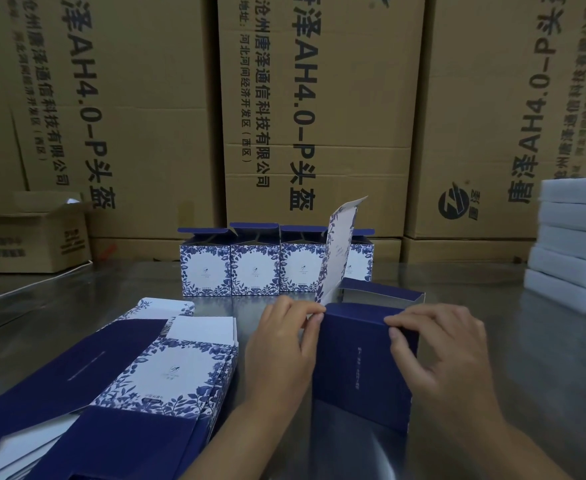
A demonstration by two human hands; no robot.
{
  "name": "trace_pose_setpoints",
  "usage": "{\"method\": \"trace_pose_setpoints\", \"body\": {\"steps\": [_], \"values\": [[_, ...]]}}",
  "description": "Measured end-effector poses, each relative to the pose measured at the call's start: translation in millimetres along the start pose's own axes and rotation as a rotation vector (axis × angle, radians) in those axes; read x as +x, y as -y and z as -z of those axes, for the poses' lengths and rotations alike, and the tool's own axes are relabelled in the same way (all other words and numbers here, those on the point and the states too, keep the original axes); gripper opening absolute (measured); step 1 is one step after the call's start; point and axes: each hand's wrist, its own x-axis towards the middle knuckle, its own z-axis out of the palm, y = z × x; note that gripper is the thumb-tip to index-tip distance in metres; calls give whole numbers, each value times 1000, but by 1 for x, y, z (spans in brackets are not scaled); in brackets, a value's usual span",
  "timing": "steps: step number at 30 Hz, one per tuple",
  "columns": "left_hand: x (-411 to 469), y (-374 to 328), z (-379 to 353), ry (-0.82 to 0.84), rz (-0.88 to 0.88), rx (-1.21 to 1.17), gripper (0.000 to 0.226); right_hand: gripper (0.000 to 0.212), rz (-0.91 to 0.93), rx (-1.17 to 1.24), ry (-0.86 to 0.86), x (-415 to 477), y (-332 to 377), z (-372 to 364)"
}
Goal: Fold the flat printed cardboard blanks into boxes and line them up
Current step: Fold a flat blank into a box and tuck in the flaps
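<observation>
A half-folded navy box (360, 362) lies on the steel table in front of me, its blue-flowered flap (340, 244) standing up at the far end. My left hand (284, 344) pinches the box's top left corner at the base of that flap. My right hand (443, 348) grips the top right edge with curled fingers. A stack of flat printed blanks (153, 379) lies to the left, blue floral panels and navy flaps up. Several folded boxes (255, 268) stand in a row behind, lids open.
Large brown shipping cartons (319, 109) wall off the far side of the table. A small open carton (32, 233) sits at the left. White foam blocks (571, 237) are stacked at the right edge. Bare steel table (526, 341) shows around the hands.
</observation>
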Motion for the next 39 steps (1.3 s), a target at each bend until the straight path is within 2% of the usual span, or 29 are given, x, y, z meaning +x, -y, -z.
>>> {"method": "trace_pose_setpoints", "body": {"steps": [12, 18, 24, 31, 39], "values": [[0, -2, -1, 0, 1, 16, 10, 19, -46, -8, 40, 0, 4, 2], [-1, -4, -2, -5, -61, 24, 33, 24, -54, -28, 33, 1, 7, 3], [-1, -5, -2, -7, -90, 20, 31, 24, -38, -50, 14, 2, 7, 3], [-6, -12, -6, 31, -141, -107, 22, 22, 12, -48, 6, 2, 6, 4], [-9, -19, -4, 10, -162, -2, 22, 24, 7, -18, 38, 3, 5, 3]]}}
